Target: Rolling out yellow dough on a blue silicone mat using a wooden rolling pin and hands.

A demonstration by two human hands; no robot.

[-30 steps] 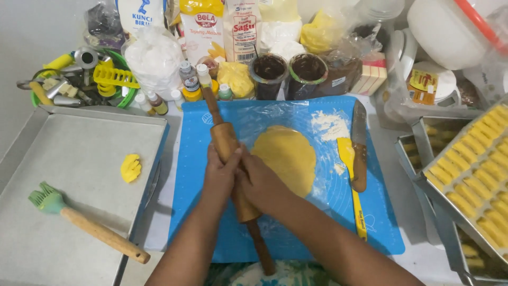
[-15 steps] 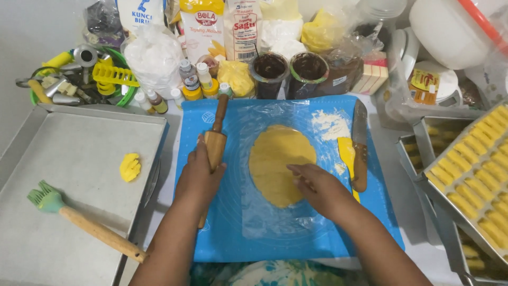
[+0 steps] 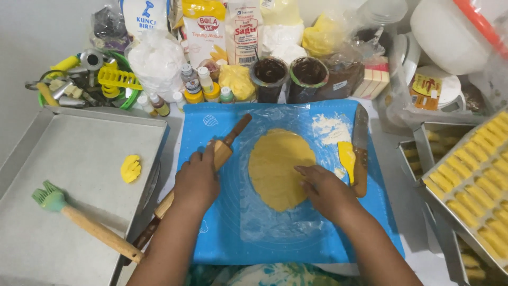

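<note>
On the left we see a grey baking tray (image 3: pixel 79 159) holding a green-bristled pastry brush (image 3: pixel 84 222). Our left hand (image 3: pixel 197 182) clenches its fingers around a wooden rolling pin (image 3: pixel 222 151) on the blue mat (image 3: pixel 222 233). Our right hand (image 3: pixel 325 190) rests with fingers released on the flat yellow dough (image 3: pixel 278 164), mid-mat.

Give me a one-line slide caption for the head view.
Left hand grips a wooden rolling pin while right hand presses a flat yellow dough sheet on a blue silicone mat.
</note>
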